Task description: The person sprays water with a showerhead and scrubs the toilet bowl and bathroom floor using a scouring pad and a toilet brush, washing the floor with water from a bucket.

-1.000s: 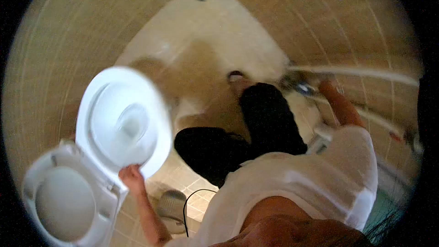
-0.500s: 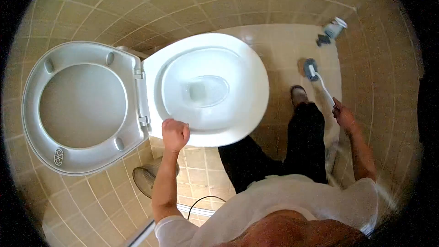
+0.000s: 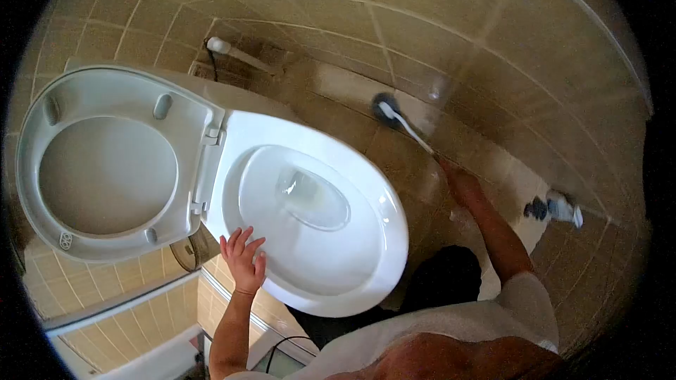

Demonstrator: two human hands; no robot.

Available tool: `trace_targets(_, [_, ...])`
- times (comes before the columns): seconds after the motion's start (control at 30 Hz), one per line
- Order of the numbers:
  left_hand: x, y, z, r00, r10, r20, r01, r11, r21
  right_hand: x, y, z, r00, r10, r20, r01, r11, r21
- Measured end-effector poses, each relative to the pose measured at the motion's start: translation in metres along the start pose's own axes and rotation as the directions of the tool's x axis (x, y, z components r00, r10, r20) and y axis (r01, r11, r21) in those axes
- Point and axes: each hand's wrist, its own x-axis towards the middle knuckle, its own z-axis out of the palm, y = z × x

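Note:
A white toilet bowl (image 3: 359,260) stands in the middle, with a little water at its bottom. Its seat (image 3: 105,246) and lid are raised on the left. My left hand (image 3: 243,262) is at the bowl's near rim, fingers spread, holding nothing. My right hand (image 3: 458,181) grips the white handle of a toilet brush (image 3: 387,110), whose grey round head is at the floor near the far wall, to the right of the bowl.
A white bottle (image 3: 565,210) and a small dark object (image 3: 536,208) lie by the right wall. A white pipe (image 3: 239,54) runs behind the bowl. A round bin (image 3: 184,253) is below the seat. Tiled walls surround the toilet.
The view has turned. My right hand has carried the brush from the floor on the right to beside the far wall. My left hand has opened from a fist.

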Motion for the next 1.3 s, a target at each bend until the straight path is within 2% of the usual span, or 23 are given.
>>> trace_targets(0.07, [0.003,0.0,-0.002,1.0,-0.016,0.013,0.016,1.0,-0.008,0.074,-0.055,-0.044,0.999,-0.027,0.023,0.029,0.996,-0.09])
trace_targets(0.13, [0.005,0.001,-0.004,0.999,-0.041,0.018,0.041,0.999,-0.017,0.131,-0.102,-0.066,0.99,-0.136,0.027,0.139,0.976,-0.17])
trace_targets(0.17, [0.007,0.0,-0.004,0.999,-0.041,0.03,0.042,0.999,-0.029,0.16,-0.122,-0.074,0.981,-0.19,0.032,0.192,0.959,-0.207])
trace_targets(0.23, [0.008,-0.002,-0.003,0.997,-0.074,0.011,0.075,0.997,-0.034,0.233,-0.155,-0.061,0.941,-0.333,-0.055,0.287,0.875,-0.391])
trace_targets(0.3, [0.01,-0.005,-0.004,0.996,-0.081,0.046,0.084,0.994,-0.073,0.269,-0.205,-0.069,0.923,-0.356,-0.145,0.301,0.903,-0.307])
trace_targets(0.33, [0.011,-0.004,-0.005,0.993,-0.104,0.052,0.108,0.991,-0.077,0.288,-0.225,-0.073,0.917,-0.377,-0.134,0.321,0.893,-0.316])
trace_targets(0.37, [0.011,-0.005,-0.005,0.991,-0.129,0.044,0.131,0.989,-0.07,0.305,-0.246,-0.076,0.952,-0.246,-0.183,0.222,0.965,-0.142])
trace_targets(0.43, [0.011,-0.006,-0.005,0.993,-0.114,0.036,0.118,0.986,-0.116,0.329,-0.28,-0.079,0.972,-0.135,-0.191,0.142,0.99,0.022])
trace_targets(0.47, [0.012,-0.005,-0.006,0.993,-0.116,0.035,0.119,0.986,-0.113,0.338,-0.287,-0.082,0.971,-0.137,-0.194,0.154,0.986,0.07])
trace_targets(0.53, [0.013,-0.004,-0.008,0.987,-0.149,0.054,0.154,0.982,-0.112,0.353,-0.299,-0.079,0.972,-0.147,-0.182,0.169,0.979,0.114])
trace_targets(0.6, [0.015,-0.003,-0.007,0.985,-0.166,0.056,0.171,0.98,-0.106,0.362,-0.315,-0.085,0.931,-0.32,-0.176,0.284,0.937,-0.202])
trace_targets(0.73, [0.015,-0.004,-0.007,0.982,-0.174,0.076,0.181,0.98,-0.088,0.36,-0.325,-0.081,0.891,-0.399,-0.218,0.372,0.915,-0.155])
trace_targets(0.77, [0.014,-0.003,-0.007,0.983,-0.166,0.076,0.174,0.98,-0.098,0.357,-0.316,-0.075,0.899,-0.406,-0.167,0.409,0.912,-0.014])
trace_targets(0.83, [0.014,-0.004,-0.008,0.985,-0.157,0.072,0.164,0.982,-0.094,0.346,-0.284,-0.059,0.913,-0.395,-0.105,0.406,0.908,0.109])
trace_targets(0.93, [0.015,-0.004,-0.007,0.983,-0.165,0.078,0.173,0.978,-0.113,0.308,-0.183,-0.044,0.917,-0.397,-0.043,0.399,0.901,0.173])
trace_targets(1.0, [0.014,-0.005,-0.007,0.982,-0.175,0.068,0.183,0.974,-0.134,0.283,-0.12,-0.036,0.925,-0.374,-0.059,0.378,0.905,0.196])
trace_targets(1.07, [0.016,-0.002,-0.009,0.98,-0.187,0.073,0.195,0.972,-0.134,0.275,-0.101,-0.036,0.854,-0.5,-0.142,0.514,0.854,0.088])
trace_targets(1.13, [0.016,-0.002,-0.007,0.977,-0.197,0.08,0.205,0.971,-0.121,0.256,-0.132,-0.055,0.841,-0.52,-0.152,0.511,0.854,-0.099])
trace_targets(1.17, [0.014,-0.002,-0.006,0.98,-0.19,0.067,0.197,0.973,-0.121,0.252,-0.175,-0.074,0.933,-0.352,-0.076,0.347,0.935,-0.072])
trace_targets(1.23, [0.014,-0.004,-0.005,0.979,-0.197,0.047,0.201,0.973,-0.11,0.321,-0.227,-0.078,0.913,-0.381,-0.145,0.323,0.892,-0.316])
trace_targets(1.3, [0.014,-0.003,-0.007,0.975,-0.202,0.088,0.212,0.97,-0.119,0.411,-0.277,-0.071,0.903,-0.374,-0.212,0.33,0.919,-0.217])
